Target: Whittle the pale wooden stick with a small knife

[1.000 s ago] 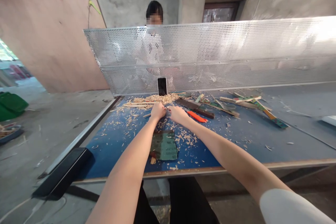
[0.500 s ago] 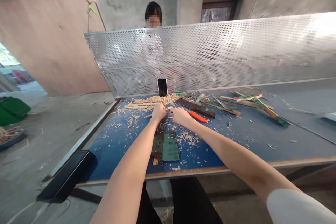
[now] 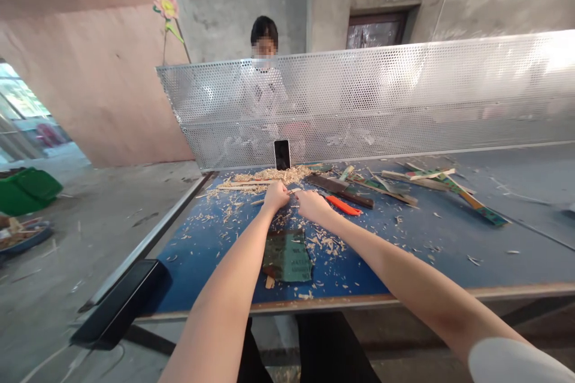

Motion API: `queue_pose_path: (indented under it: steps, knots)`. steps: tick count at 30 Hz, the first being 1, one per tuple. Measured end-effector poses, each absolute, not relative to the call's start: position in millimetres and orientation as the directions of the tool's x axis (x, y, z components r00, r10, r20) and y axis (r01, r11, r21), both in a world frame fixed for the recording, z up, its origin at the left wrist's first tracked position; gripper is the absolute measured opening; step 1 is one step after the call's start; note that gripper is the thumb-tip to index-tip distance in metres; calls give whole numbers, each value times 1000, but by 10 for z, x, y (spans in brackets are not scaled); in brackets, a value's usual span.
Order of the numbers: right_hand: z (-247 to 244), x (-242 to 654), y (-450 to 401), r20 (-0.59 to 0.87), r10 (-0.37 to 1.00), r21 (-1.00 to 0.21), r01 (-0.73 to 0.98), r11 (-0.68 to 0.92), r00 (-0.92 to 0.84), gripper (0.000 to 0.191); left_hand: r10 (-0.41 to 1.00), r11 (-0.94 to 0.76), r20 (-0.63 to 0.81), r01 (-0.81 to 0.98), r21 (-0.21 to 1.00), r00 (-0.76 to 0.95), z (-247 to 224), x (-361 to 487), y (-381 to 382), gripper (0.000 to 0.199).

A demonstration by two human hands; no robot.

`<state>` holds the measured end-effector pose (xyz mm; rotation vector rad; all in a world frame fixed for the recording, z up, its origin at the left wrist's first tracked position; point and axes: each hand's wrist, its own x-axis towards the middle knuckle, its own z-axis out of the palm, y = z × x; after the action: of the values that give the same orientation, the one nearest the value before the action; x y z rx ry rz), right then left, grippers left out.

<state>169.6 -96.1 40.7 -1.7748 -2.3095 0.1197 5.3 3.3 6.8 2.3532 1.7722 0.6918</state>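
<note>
Your left hand [image 3: 276,196] is gripping a thin wooden stick [image 3: 257,202] over the table [image 3: 184,280]; your right hand [image 3: 313,204] is sitting curled beside it, hold unclear. Heaped shavings [image 3: 291,175] are suggesting much carving done; what's left isn't showing.

Soft light, glare past 2 o'clock

Pale daylight fills the opening [image 3: 20,96] past 9 o'clock; the perforated screen [image 3: 368,102] flares white. Shadow pools beside the black box [image 3: 119,305] at 8. Wide-angle stretch distorts the edges; detail blurs at the left hand [image 3: 277,196] and right hand [image 3: 313,206].
</note>
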Motion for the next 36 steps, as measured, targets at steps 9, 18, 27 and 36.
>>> queue_pose_path:
  steps: [9, 18, 27, 36]
  knots:
    - [389, 1613, -646, 129, 968, -235, 942, 240, -215, 38, 936, -296, 290, 892, 342, 199, 71, 81, 29, 26]
    - [320, 1740, -860, 153, 956, -202, 939, 278, -250, 39, 930, -293, 317, 896, 335, 186, 58, 92, -1, 27]
    - [391, 1611, -651, 122, 969, -246, 939, 240, -215, 36, 934, -299, 295, 894, 333, 203, 41, 83, 76, 24]
    - [334, 1744, -821, 136, 958, -228, 934, 277, -251, 40, 941, -282, 289, 884, 373, 178, 58, 80, 35, 19]
